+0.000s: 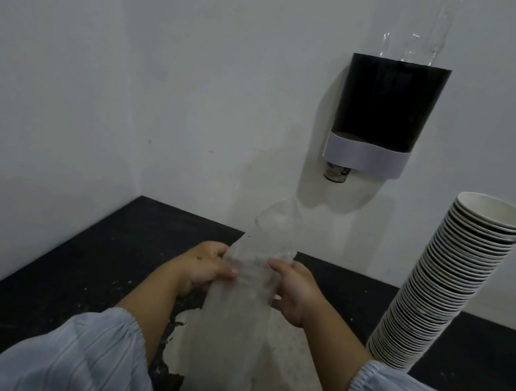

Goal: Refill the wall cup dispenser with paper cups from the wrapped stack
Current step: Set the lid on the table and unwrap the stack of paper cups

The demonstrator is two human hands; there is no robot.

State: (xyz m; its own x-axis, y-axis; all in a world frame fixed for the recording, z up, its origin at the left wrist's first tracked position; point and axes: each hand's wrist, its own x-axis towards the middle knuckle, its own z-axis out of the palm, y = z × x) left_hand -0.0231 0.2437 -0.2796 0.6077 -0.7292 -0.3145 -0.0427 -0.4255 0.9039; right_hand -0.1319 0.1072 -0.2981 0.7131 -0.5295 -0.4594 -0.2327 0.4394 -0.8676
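Two hands grip clear, crinkled, seemingly empty wrapper (251, 283).

Cup stack (440, 289) right; left tabletop (65, 264) free.

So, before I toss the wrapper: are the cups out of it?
Out. The cup stack stands bare on the table.

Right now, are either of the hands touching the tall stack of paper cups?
Apart. The head view shows both hands, left and right, gripping the clear plastic wrapper, with dark tabletop visible between the right hand and the cup stack.
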